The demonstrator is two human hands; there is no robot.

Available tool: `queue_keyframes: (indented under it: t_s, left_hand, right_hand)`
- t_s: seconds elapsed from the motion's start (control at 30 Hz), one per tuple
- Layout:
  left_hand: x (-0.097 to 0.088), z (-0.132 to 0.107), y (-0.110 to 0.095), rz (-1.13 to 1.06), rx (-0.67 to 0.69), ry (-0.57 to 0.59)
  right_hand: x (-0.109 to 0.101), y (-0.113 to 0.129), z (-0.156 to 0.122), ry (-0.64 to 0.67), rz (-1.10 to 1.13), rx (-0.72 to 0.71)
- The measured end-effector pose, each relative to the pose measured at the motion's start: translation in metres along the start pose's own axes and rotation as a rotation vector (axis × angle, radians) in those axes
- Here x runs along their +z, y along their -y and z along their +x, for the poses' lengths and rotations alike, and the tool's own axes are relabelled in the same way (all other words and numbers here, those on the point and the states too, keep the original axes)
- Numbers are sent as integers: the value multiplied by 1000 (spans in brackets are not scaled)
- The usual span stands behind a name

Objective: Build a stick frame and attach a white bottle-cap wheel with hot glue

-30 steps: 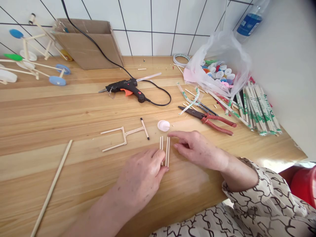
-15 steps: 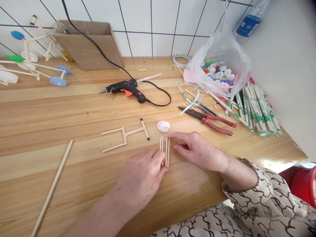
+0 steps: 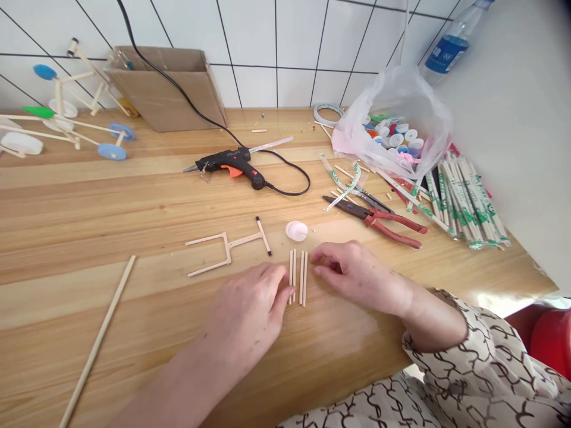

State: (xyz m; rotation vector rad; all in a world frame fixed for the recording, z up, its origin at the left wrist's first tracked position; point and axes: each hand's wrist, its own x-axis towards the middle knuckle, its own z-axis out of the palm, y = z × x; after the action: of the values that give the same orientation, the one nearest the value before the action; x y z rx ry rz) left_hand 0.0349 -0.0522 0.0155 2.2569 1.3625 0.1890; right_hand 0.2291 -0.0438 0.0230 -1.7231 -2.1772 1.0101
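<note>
Two pairs of short wooden sticks lie side by side on the wooden table: a left pair (image 3: 291, 279) and a right pair (image 3: 303, 282). My left hand (image 3: 254, 309) is at the left pair, thumb and forefinger apart, the thumb tip touching or very near a stick. To the right of the sticks rests my right hand (image 3: 359, 276), loosely curled with thumb and forefinger apart and nothing between them. Just beyond the sticks are whitish bottle caps (image 3: 297, 230). A glued stick frame (image 3: 227, 245) with a black-ended crossbar lies to their left.
A black glue gun (image 3: 232, 163) lies behind, its cord running back. Red-handled pliers (image 3: 379, 220), a bag of bottle caps (image 3: 397, 131) and wrapped chopsticks (image 3: 473, 202) are at right. A long stick (image 3: 98, 339) lies left; wheeled stick models (image 3: 66, 128) stand beside a cardboard box (image 3: 169, 98).
My left hand has drawn back left from the sticks, uncovering them. My right forefinger has moved slightly away from their far ends. The view has shifted slightly.
</note>
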Motion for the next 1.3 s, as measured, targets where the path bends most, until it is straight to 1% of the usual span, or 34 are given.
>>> queue_keyframes:
  t_s: [0.1, 0.23, 0.37, 0.53, 0.77, 0.9, 1.1, 1.2, 1.3]
  left_hand:
    - [0, 1, -1, -5, -30, 36]
    - [1, 2, -3, -32, -60, 86]
    - [2, 2, -3, -58, -68, 96]
    - [2, 2, -3, -58, -58, 93]
    - [3, 3, -2, -71, -57, 93]
    - [5, 5, -2, -39, -46, 80]
    - [1, 3, -2, -49, -42, 78]
    - [1, 2, -1, -61, -26, 63]
    - [2, 3, 1, -72, -8, 42]
  right_hand:
    - [6, 1, -1, 6, -36, 2]
    - [15, 5, 1, -27, -103, -29]
    - [19, 8, 1, -54, -196, -45]
    - [20, 9, 0, -50, -258, -46]
    - [20, 9, 0, -54, -256, -60]
    - [19, 9, 0, -61, -227, -66]
    - [20, 8, -1, -65, -183, -71]
    - [19, 6, -2, -84, -154, -133]
    - [19, 4, -3, -77, -119, -298]
